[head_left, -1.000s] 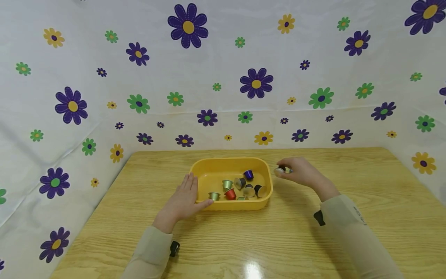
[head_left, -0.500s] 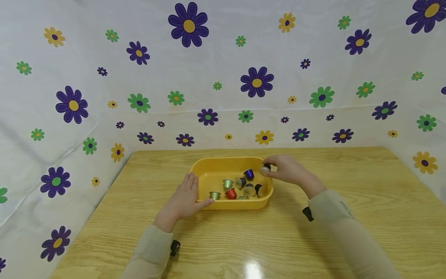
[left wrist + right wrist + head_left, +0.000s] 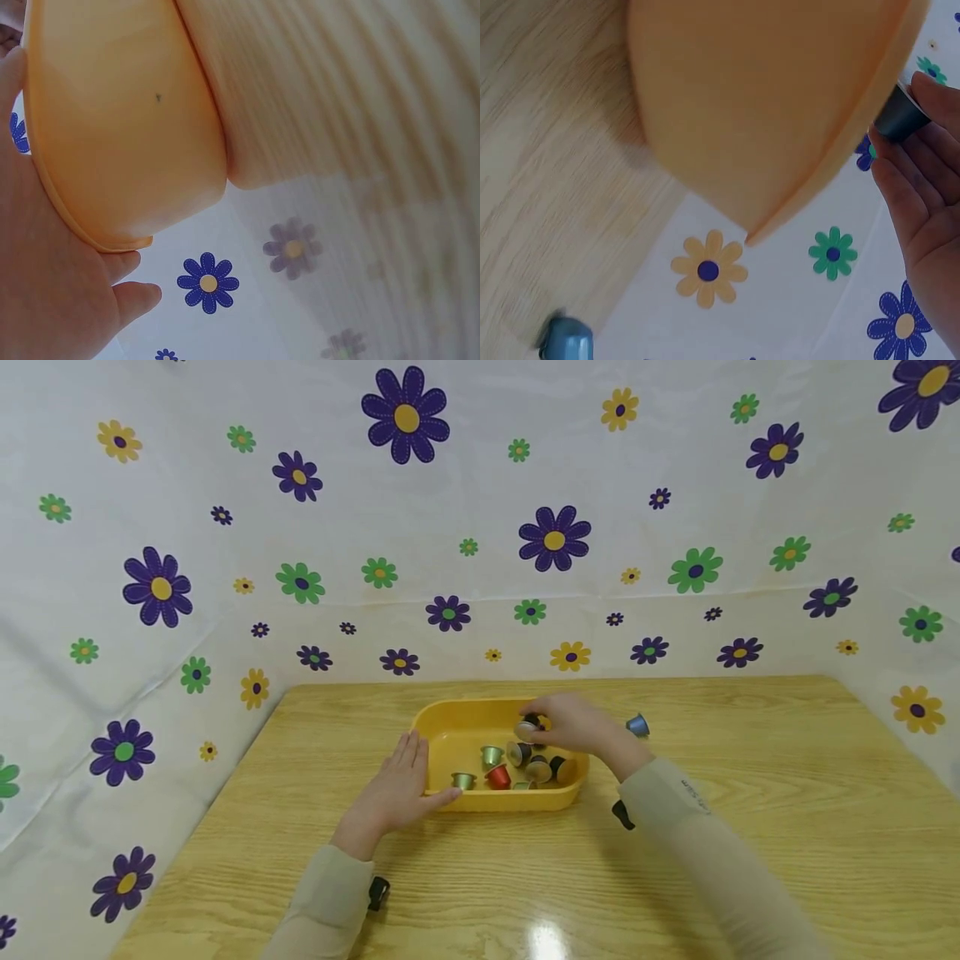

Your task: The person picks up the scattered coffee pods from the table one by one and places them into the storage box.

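Note:
A yellow plastic tray (image 3: pixel 450 714) sits mid-table and holds several coffee capsules, among them a red one (image 3: pixel 497 777) and a green one (image 3: pixel 491 755). My left hand (image 3: pixel 418 768) lies flat with straight fingers against the tray's left wall (image 3: pixel 120 127). My right hand (image 3: pixel 536 725) hovers over the tray's back right part and pinches a dark capsule (image 3: pixel 528 727) between its fingertips. The right wrist view shows that capsule (image 3: pixel 898 116) just past the tray's rim (image 3: pixel 832 157). A blue capsule (image 3: pixel 637 725) lies alone on the table to the right of the tray.
The wooden table (image 3: pixel 750 810) is bounded at the back and on both sides by a white flowered cloth (image 3: pixel 480 527). The lone blue capsule (image 3: pixel 566 341) lies near the table's back edge.
My right hand has carried the dark capsule leftward, from beside the tray to above its inside. The blue capsule behind it has come into view. My left hand has stayed put.

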`<move>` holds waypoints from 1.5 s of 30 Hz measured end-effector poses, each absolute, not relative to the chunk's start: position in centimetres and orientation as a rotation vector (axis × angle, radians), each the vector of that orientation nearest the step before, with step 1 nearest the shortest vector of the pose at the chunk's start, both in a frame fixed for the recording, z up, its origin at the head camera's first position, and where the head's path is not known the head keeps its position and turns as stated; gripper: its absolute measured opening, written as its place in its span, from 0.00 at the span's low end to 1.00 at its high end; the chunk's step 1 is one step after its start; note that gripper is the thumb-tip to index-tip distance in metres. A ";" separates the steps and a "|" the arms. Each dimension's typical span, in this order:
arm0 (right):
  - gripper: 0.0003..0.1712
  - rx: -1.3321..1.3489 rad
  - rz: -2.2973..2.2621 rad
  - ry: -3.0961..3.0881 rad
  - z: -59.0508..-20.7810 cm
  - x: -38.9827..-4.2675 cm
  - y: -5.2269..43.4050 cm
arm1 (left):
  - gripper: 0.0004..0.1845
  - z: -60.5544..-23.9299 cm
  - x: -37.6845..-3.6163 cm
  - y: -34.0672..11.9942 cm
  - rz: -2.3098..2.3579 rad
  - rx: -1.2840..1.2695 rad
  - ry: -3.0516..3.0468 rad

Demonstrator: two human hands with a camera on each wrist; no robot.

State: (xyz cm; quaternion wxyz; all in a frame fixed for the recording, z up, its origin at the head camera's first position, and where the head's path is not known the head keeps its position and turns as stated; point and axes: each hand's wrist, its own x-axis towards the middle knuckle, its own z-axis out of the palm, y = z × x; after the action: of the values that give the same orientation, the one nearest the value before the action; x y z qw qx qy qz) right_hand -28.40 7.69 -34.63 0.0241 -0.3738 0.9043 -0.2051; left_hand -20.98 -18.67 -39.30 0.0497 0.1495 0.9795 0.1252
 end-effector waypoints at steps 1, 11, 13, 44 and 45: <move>0.20 -1.169 -0.643 2.792 -34.7 -28.4 7.4 | 0.54 -39.3 -21.0 -18.7 0.382 0.454 2.985; 0.16 -1.285 -0.610 2.762 -34.9 -28.4 3.4 | 0.52 -39.4 -20.9 -18.9 0.394 0.437 2.990; 0.14 -1.304 -0.605 2.754 -35.1 -28.4 2.6 | 0.52 -39.4 -20.9 -18.9 0.397 0.433 2.989; 0.21 -1.215 -0.631 2.710 -35.8 -28.1 0.0 | 0.53 -39.4 -21.0 -18.7 0.388 0.467 2.993; 0.21 -1.217 -0.632 2.712 -35.7 -28.1 0.1 | 0.53 -39.4 -21.0 -18.7 0.390 0.469 2.995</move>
State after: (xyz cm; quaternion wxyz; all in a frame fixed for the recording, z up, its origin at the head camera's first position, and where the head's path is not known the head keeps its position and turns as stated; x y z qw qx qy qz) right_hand -28.10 0.05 -35.72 0.0516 -0.3999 0.8913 -0.2076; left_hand -20.96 -18.67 -39.43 0.0427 0.1534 0.9790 0.1275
